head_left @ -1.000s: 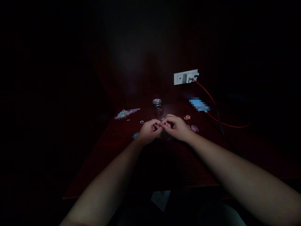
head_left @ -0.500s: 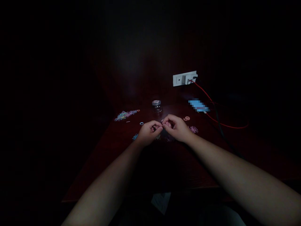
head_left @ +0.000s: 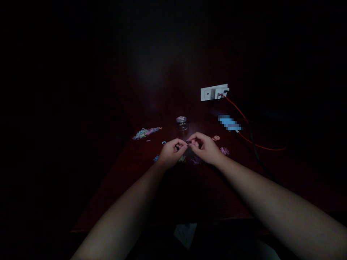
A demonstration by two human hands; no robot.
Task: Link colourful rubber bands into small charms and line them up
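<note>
Dark red, a wall (head_left: 157, 79) fades into shadow at the far side, and a desk (head_left: 127, 166) of the same tone spreads in front of it. Two bare forearms reach over the desk from the near edge. The right hand (head_left: 204, 147) and left hand (head_left: 172, 152) meet near the middle, just above the surface. On each, thumb and forefinger are drawn together in a pinch, the other fingers curled; between the fingertips shows a small thin item (head_left: 189, 144), too dim to name.

A red cable (head_left: 238, 108) and a dark cable (head_left: 254, 148) run down at the right from a white wall plate (head_left: 207, 94). Below the near edge hangs or lies a pale sheet (head_left: 185, 233). A pixelated blue patch (head_left: 230, 123) covers something at far right. On the far left sits a heap of mixed-colour bands (head_left: 145, 133); a clear lidded jar (head_left: 181, 124) stands upright beyond the hands. Smaller bunches lie around them: pink-purple (head_left: 225, 151) at right, purple (head_left: 196, 160) and yellowish (head_left: 182, 158) on the near side, blue (head_left: 156, 158) at left. Smaller again are some orange rings (head_left: 214, 139) right of the hands, one blue ring (head_left: 163, 141) left of them, and a tiny pale band (head_left: 148, 140) near the heap.
</note>
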